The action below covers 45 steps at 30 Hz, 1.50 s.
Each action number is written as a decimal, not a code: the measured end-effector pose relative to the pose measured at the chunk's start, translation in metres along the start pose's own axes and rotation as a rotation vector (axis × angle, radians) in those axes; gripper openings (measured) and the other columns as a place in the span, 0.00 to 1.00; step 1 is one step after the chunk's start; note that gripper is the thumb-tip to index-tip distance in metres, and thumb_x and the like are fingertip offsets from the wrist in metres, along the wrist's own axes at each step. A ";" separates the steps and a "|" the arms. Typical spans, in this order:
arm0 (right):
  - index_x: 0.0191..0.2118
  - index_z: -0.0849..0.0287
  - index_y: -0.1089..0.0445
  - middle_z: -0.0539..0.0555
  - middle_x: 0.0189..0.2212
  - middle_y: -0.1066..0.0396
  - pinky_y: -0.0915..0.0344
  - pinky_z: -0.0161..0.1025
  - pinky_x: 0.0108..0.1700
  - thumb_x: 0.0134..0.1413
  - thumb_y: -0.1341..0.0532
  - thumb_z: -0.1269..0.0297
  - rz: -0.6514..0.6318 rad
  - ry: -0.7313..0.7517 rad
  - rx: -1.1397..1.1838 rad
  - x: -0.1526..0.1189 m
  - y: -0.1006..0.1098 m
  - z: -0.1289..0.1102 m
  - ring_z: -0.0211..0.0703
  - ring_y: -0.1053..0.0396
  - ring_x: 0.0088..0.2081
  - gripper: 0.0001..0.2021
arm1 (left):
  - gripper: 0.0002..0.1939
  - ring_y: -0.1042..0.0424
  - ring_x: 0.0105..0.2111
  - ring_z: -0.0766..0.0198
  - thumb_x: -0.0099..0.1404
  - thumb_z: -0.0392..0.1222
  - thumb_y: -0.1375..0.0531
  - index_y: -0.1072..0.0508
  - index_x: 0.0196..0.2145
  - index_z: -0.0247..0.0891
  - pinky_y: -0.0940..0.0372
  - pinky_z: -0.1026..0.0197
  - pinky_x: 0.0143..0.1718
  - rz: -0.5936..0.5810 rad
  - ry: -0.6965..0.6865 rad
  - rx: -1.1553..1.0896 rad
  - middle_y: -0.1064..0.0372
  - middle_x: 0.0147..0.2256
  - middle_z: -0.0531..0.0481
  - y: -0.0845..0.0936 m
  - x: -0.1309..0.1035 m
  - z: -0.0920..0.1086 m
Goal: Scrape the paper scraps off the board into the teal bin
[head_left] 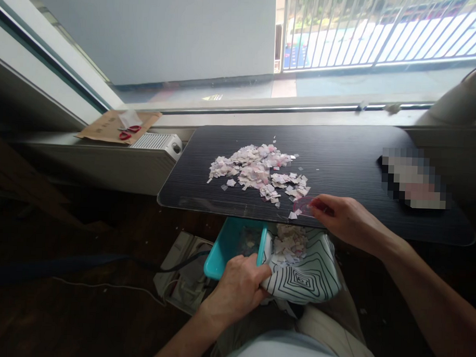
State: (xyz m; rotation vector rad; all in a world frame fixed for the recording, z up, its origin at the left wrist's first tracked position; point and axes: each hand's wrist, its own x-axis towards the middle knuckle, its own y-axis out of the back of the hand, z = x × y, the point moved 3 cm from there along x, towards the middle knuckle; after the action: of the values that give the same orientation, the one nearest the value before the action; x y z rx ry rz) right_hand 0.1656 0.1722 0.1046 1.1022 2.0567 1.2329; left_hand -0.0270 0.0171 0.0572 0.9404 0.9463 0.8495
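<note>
A loose heap of small white and pinkish paper scraps [257, 166] lies on the dark table [340, 151]. At the table's near edge my right hand [334, 215] pinches a thin, see-through pinkish piece of plastic [302, 206], with a few scraps beside it. Below that edge my left hand [244, 277] is closed on the rim of a teal plastic bin [218, 250], where it meets a white bag with black line patterns [302, 285]. More scraps [290, 245] lie in the bag's open top. The bin holds some blurry clear or greyish bits.
To the left, red-handled scissors [129, 132] rest on a brown envelope [103, 127] on the sill, above a white radiator [157, 144]. A pixelated object [415, 179] lies at the table's right. A pale box with cables [183, 275] stands on the floor.
</note>
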 end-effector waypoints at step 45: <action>0.34 0.57 0.29 0.49 0.25 0.29 0.45 0.33 0.28 0.56 0.47 0.59 -0.045 0.033 0.134 0.018 -0.014 -0.016 0.36 0.36 0.26 0.12 | 0.04 0.35 0.29 0.59 0.58 0.40 0.38 0.30 0.31 0.41 0.45 0.60 0.29 0.025 -0.018 0.009 0.34 0.29 0.51 -0.002 0.001 0.003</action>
State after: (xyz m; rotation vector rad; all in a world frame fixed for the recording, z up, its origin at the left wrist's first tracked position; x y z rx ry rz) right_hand 0.1383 0.1762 0.0999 1.0949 2.2044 1.1124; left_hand -0.0234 0.0167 0.0562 0.9681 0.9245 0.8574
